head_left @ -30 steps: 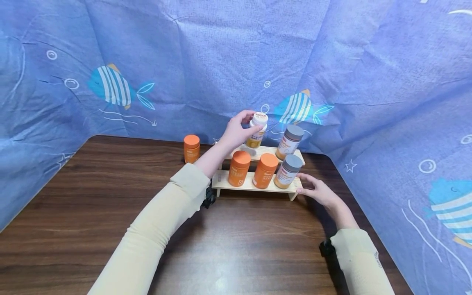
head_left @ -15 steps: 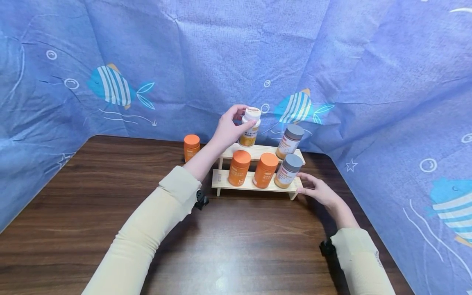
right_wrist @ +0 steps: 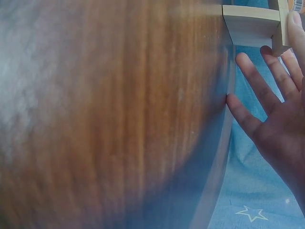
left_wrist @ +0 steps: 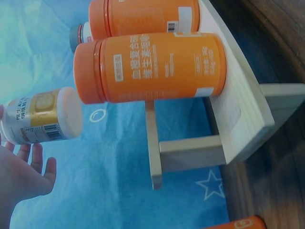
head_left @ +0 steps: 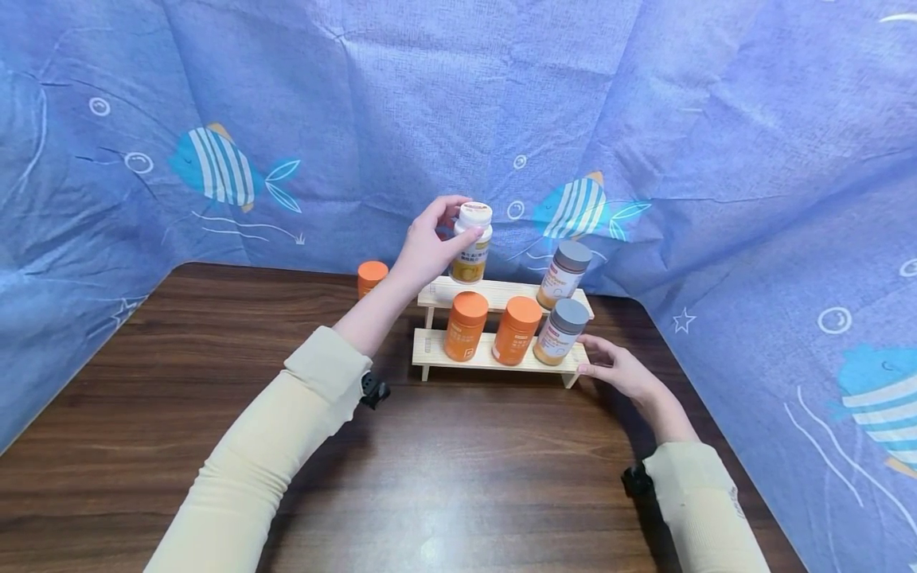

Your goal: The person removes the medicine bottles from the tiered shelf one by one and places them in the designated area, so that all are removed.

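My left hand [head_left: 427,248] grips a white bottle [head_left: 470,253] with a yellow-and-white label, thumb at its front and fingers behind. The bottle is upright over the left part of the wooden rack's upper tier [head_left: 507,296]. In the left wrist view the white bottle [left_wrist: 43,117] shows its base beside the orange jars. At the rack's right end, my right hand [head_left: 622,372] touches the lower tier [head_left: 430,347] with spread, mostly straight fingers. In the right wrist view its thumb [right_wrist: 296,29] lies against the rack's edge.
On the lower tier stand two orange jars [head_left: 466,328] [head_left: 516,333] and a grey-capped jar [head_left: 559,334]. Another grey-capped jar [head_left: 563,276] stands on the upper tier's right end. One more orange jar [head_left: 371,276] is on the table, partly behind my left forearm. A blue cloth [head_left: 401,119] hangs behind.
My left hand has moved left and slightly up with the white bottle, from the middle of the upper tier toward its left end. My right hand has stayed at the rack.
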Tool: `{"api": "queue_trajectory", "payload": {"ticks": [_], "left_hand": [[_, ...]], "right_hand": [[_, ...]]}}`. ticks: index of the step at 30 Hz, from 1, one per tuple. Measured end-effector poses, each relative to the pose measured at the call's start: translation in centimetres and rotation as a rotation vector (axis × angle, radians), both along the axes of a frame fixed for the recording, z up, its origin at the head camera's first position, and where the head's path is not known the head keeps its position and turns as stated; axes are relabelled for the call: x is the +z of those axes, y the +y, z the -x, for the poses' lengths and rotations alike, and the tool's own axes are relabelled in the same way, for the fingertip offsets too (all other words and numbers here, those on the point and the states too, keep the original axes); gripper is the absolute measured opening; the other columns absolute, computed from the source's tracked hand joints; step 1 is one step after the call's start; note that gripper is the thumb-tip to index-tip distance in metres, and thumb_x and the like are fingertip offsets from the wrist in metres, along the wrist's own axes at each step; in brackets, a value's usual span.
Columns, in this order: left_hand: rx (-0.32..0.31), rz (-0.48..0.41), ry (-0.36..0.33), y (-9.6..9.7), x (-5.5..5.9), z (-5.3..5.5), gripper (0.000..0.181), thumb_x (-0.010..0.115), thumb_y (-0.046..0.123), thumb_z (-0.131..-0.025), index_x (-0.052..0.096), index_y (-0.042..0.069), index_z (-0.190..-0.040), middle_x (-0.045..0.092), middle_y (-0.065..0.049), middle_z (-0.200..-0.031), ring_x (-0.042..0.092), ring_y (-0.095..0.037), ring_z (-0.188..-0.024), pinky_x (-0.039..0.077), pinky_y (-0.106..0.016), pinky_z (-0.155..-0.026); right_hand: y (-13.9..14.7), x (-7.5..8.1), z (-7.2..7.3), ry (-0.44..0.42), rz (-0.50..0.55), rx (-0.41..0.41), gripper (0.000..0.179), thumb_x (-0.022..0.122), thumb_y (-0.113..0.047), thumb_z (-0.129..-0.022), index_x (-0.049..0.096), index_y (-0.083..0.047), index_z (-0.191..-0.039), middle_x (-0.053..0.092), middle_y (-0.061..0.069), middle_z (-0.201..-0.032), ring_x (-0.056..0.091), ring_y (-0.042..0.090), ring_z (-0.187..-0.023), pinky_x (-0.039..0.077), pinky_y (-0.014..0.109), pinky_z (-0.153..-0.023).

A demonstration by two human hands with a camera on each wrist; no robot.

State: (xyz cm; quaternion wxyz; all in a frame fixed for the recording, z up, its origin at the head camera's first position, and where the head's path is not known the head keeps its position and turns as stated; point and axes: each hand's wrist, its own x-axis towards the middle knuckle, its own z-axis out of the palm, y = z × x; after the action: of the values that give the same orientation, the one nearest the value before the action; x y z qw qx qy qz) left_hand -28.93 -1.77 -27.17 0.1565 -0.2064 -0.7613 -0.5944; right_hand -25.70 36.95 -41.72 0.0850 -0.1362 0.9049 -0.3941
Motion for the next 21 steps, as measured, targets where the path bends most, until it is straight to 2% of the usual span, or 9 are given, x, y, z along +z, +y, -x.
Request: {"api": "queue_trajectory", "payload": {"ticks": [4,10,21], "left_hand": [[0.009,0.011,0.018,-0.8,0.2,-0.2,0.045,0.069,0.03,-0.086,0.054,0.02,-0.127,0.061,0.0,-0.107,0.053,-0.013,-0.092,0.044,-0.029,-0.079],[0.016,0.002,0.034,-2.2,0.5,-0.5,0.045,0.069,0.027,-0.086,0.054,0.016,-0.127,0.061,-0.004,-0.108,0.054,-0.016,-0.094,0.044,-0.029,-0.081],[0.057,0.042,0.072,-4.8,0.6,-0.8,0.046,0.07,0.027,-0.085,0.054,0.014,-0.126,0.061,-0.005,-0.112,0.052,-0.011,-0.1,0.043,-0.038,-0.09]], "right_hand": [[0.1,0.0,0.0,0.003,-0.008,0.001,0.063,0.066,-0.028,-0.089,0.04,-0.006,-0.141,0.046,0.021,-0.138,0.052,0.034,-0.113,0.043,0.039,-0.091],[0.0,0.0,0.0,-0.005,0.01,-0.001,0.063,0.067,-0.029,-0.088,0.04,-0.009,-0.141,0.046,0.02,-0.139,0.052,0.036,-0.115,0.042,0.043,-0.093],[0.1,0.1,0.1,0.004,-0.008,-0.005,0.063,0.067,-0.03,-0.088,0.041,-0.006,-0.14,0.046,0.021,-0.137,0.052,0.034,-0.113,0.043,0.039,-0.091]]}}
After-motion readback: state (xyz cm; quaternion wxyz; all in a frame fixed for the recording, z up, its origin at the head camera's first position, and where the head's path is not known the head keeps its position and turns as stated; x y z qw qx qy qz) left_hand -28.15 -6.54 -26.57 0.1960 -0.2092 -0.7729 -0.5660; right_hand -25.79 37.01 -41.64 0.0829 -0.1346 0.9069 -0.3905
